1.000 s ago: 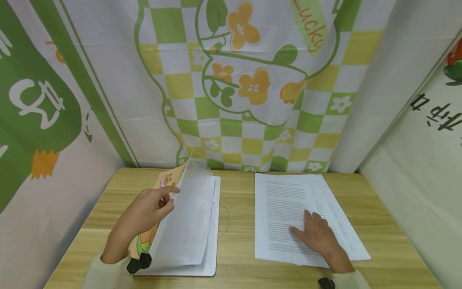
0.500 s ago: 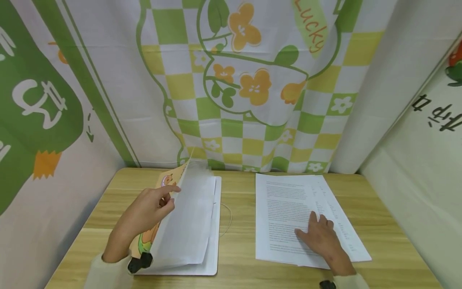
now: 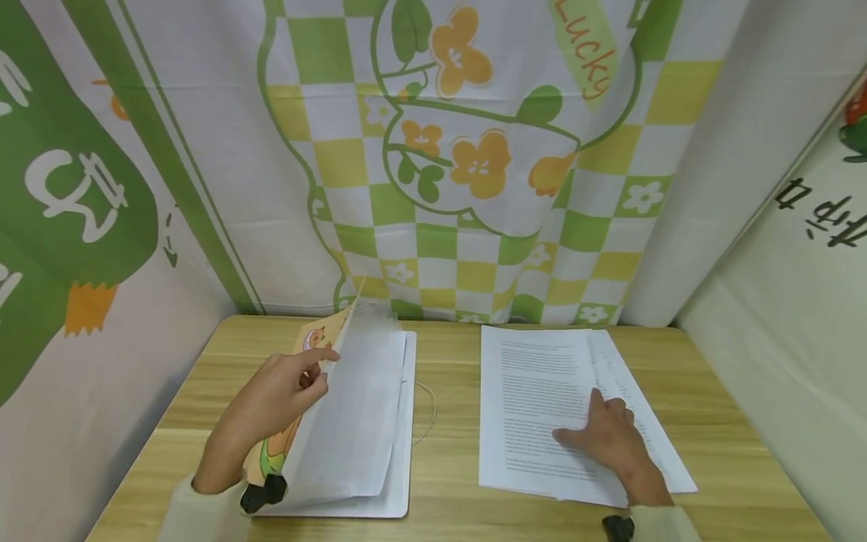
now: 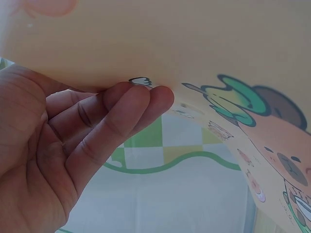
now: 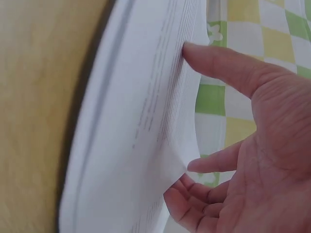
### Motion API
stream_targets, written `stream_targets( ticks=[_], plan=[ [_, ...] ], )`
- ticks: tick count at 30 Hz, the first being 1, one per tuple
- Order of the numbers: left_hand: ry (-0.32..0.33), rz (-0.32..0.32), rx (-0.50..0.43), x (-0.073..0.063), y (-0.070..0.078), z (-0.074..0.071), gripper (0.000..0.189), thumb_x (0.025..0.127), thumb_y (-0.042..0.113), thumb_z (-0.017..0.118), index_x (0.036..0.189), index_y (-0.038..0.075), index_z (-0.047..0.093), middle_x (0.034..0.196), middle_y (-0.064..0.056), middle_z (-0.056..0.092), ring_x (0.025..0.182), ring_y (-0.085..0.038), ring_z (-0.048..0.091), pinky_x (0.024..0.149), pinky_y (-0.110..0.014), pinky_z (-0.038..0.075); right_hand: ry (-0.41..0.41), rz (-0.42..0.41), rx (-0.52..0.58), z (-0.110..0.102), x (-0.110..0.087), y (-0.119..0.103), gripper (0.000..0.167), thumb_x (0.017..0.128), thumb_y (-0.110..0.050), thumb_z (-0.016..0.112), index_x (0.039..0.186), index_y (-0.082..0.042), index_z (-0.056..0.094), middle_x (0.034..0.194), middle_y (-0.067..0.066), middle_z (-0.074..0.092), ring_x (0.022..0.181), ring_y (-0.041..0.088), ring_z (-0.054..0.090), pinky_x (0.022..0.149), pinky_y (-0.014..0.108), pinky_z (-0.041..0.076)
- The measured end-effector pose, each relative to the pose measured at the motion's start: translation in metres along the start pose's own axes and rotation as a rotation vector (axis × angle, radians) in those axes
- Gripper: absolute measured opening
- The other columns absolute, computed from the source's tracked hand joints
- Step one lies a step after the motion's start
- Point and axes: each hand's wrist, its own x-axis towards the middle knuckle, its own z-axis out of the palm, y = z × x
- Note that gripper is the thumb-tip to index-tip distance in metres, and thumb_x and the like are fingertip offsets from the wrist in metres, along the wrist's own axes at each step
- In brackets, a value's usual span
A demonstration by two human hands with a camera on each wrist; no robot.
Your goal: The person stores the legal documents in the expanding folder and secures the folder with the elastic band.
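A cartoon-printed folder lies on the left of the table, its tan cover (image 3: 275, 444) tilted up. My left hand (image 3: 278, 399) grips that cover by its raised edge; the left wrist view shows bent fingers against the printed face (image 4: 233, 43), with the thumb hidden. Inside are whitish translucent sleeves (image 3: 359, 421). On the right, my right hand (image 3: 612, 440) is at the right edge of the top printed sheet (image 3: 538, 406). In the right wrist view, the thumb touches this sheet (image 5: 141, 97) while other fingers reach beneath its bent edge. More paper (image 3: 667, 455) lies underneath.
A thin elastic cord (image 3: 434, 410) loops out from the folder's right side. Wood-grain tabletop (image 3: 447, 467) shows between folder and papers. A checked green-and-yellow curtain (image 3: 433, 237) hangs along the back edge, and printed cloth stands at both sides.
My right hand has shifted slightly right, to the top sheet's edge, and that edge now stands out from the paper below. The left hand and folder cover stay put.
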Motion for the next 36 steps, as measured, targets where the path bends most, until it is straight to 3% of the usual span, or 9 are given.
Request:
stream_targets(
  ticks=[6, 12, 20, 25, 29, 36],
  plan=[
    [0.006, -0.001, -0.003, -0.001, -0.001, 0.0, 0.03, 0.095, -0.001, 0.06, 0.123, -0.001, 0.07, 0.065, 0.015, 0.051, 0.052, -0.001, 0.039, 0.05, -0.025, 0.038, -0.006, 0.014, 0.048, -0.002, 0.006, 0.006, 0.133, 0.075, -0.055, 0.086, 0.151, 0.022, 0.009, 0.125, 0.05, 0.033, 0.116, 0.063, 0.039, 0.091, 0.07, 0.042],
    [0.003, 0.0, -0.004, -0.001, 0.0, 0.001, 0.03, 0.095, 0.0, 0.06, 0.123, -0.001, 0.07, 0.065, 0.015, 0.05, 0.051, -0.001, 0.039, 0.05, -0.025, 0.038, 0.006, 0.003, 0.098, -0.002, 0.008, 0.009, 0.13, 0.072, -0.051, 0.09, 0.154, 0.014, 0.014, 0.122, 0.044, 0.041, 0.108, 0.054, 0.049, 0.085, 0.067, 0.047],
    [0.009, 0.001, 0.01, -0.001, 0.0, 0.002, 0.03, 0.095, 0.0, 0.06, 0.123, -0.001, 0.07, 0.065, 0.015, 0.051, 0.052, -0.001, 0.04, 0.05, -0.025, 0.038, -0.002, -0.002, 0.208, -0.006, 0.01, 0.017, 0.101, 0.082, -0.029, 0.084, 0.147, 0.019, 0.024, 0.13, 0.042, 0.049, 0.114, 0.052, 0.055, 0.093, 0.062, 0.045],
    [0.008, -0.001, 0.01, -0.001, 0.0, 0.002, 0.03, 0.095, 0.0, 0.06, 0.123, -0.001, 0.07, 0.065, 0.014, 0.05, 0.051, -0.001, 0.04, 0.05, -0.025, 0.038, 0.007, -0.003, 0.211, -0.008, 0.011, 0.021, 0.068, 0.084, -0.023, 0.079, 0.132, 0.013, 0.048, 0.104, 0.022, 0.067, 0.091, 0.032, 0.064, 0.079, 0.046, 0.049],
    [0.007, -0.003, 0.007, -0.002, 0.001, 0.001, 0.03, 0.095, 0.0, 0.06, 0.124, -0.001, 0.07, 0.065, 0.014, 0.05, 0.052, -0.001, 0.04, 0.05, -0.025, 0.038, 0.009, 0.009, 0.192, -0.009, 0.012, 0.024, 0.046, 0.089, -0.021, 0.074, 0.12, 0.009, 0.058, 0.092, 0.009, 0.065, 0.08, 0.023, 0.059, 0.069, 0.037, 0.045],
    [0.006, -0.003, 0.001, -0.001, 0.0, 0.002, 0.03, 0.095, 0.0, 0.06, 0.123, -0.001, 0.07, 0.065, 0.014, 0.051, 0.052, -0.001, 0.041, 0.05, -0.025, 0.039, -0.02, 0.004, 0.28, -0.009, 0.01, 0.027, 0.046, 0.096, -0.017, 0.066, 0.131, 0.008, 0.049, 0.096, 0.014, 0.064, 0.071, 0.02, 0.061, 0.06, 0.035, 0.049]
  ],
)
